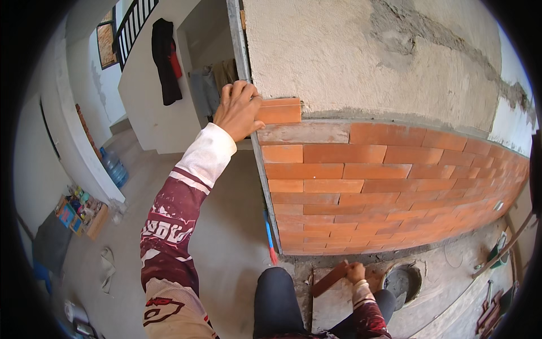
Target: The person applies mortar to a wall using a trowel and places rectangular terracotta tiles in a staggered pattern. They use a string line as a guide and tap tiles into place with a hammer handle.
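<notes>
Fingers of my left hand (pixel 240 110) curl round the left end of a short orange brick tile (pixel 282 111), which sits against the wall at the top of the tiled rows. A dusty grey-faced tile (pixel 316 133) lies directly below it. Low down by my knees, my right hand (pixel 355 272) is closed on the end of a long reddish-brown brick tile (pixel 330 281), held at a slant over a board. Just right of that hand stands a round bucket of wet grey mortar (pixel 402 281), with a trowel blade (pixel 400 300) in it.
Staggered orange tiles (pixel 372 169) cover the lower wall; rough plaster (pixel 350 56) is above. A grey strip (pixel 263 186) runs down the wall's left edge, near a blue-and-red tool (pixel 270 240). Several reddish tiles (pixel 490 313) lie at far right. A water jug (pixel 114 168) stands left.
</notes>
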### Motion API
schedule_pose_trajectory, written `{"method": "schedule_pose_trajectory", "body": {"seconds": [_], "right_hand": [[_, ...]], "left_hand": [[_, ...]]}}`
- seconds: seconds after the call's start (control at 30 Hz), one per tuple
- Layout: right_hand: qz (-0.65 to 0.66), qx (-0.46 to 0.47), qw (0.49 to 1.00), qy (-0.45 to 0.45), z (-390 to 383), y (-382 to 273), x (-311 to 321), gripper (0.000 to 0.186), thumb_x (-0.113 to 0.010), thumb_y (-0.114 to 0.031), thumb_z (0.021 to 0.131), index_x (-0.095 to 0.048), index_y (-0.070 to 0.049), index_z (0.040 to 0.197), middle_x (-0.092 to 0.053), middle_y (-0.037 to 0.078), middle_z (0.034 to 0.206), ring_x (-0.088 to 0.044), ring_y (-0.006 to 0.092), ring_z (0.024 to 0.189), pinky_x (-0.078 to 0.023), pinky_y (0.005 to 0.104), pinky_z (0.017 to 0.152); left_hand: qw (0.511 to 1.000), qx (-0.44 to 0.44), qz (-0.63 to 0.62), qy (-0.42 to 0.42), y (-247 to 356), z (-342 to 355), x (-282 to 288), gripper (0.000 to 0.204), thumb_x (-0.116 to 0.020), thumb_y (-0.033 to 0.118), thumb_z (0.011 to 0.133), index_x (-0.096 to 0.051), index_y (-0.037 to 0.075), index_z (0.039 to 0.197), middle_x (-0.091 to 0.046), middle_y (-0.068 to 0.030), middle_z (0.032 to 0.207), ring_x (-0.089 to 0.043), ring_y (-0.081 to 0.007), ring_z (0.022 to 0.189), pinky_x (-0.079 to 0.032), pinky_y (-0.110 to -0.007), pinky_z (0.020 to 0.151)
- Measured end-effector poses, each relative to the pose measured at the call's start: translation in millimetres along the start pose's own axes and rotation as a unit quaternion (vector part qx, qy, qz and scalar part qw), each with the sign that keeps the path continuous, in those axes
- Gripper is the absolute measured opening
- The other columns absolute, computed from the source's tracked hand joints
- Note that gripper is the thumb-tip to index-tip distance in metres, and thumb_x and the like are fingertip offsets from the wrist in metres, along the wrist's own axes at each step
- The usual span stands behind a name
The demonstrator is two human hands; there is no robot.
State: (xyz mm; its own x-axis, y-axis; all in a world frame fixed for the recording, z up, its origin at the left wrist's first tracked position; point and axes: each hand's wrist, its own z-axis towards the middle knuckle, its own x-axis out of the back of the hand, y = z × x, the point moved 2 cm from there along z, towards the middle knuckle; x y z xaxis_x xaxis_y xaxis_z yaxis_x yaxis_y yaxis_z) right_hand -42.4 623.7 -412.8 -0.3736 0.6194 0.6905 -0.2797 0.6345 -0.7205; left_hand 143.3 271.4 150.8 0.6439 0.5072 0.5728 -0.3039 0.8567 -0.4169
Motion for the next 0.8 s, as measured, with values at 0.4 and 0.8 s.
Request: {"method": "schedule_pose_trajectory", "body": {"seconds": [0.4,0.8], "right_hand": [[-0.1,-0.327,0.931,-0.125,-21.6,124.4,-83.8,0.045,-0.066,-0.033,0.081,-0.062,-0.003,0.114,-0.064,0.017,0.114,-0.062,0.0318,0.106,-0.05,0.0391,0.089],[-0.085,-0.297,0.947,-0.092,-11.2,109.7,-86.7,0.051,-0.068,-0.029,0.08,-0.055,-0.001,0.121,-0.057,0.022,0.122,-0.054,0.0361,0.114,-0.046,0.0432,0.093]], "left_hand": [[0.999,0.024,0.039,-0.013,11.2,15.2,-7.6,0.047,-0.084,0.029,0.059,-0.062,0.007,0.095,-0.057,-0.0048,0.103,-0.044,-0.025,0.107,-0.031,-0.041,0.092],[0.999,0.039,0.009,0.016,9.6,13.0,-1.3,0.035,-0.078,0.03,0.069,-0.07,0.007,0.094,-0.064,-0.0029,0.091,-0.048,-0.021,0.097,-0.032,-0.037,0.088]]}}
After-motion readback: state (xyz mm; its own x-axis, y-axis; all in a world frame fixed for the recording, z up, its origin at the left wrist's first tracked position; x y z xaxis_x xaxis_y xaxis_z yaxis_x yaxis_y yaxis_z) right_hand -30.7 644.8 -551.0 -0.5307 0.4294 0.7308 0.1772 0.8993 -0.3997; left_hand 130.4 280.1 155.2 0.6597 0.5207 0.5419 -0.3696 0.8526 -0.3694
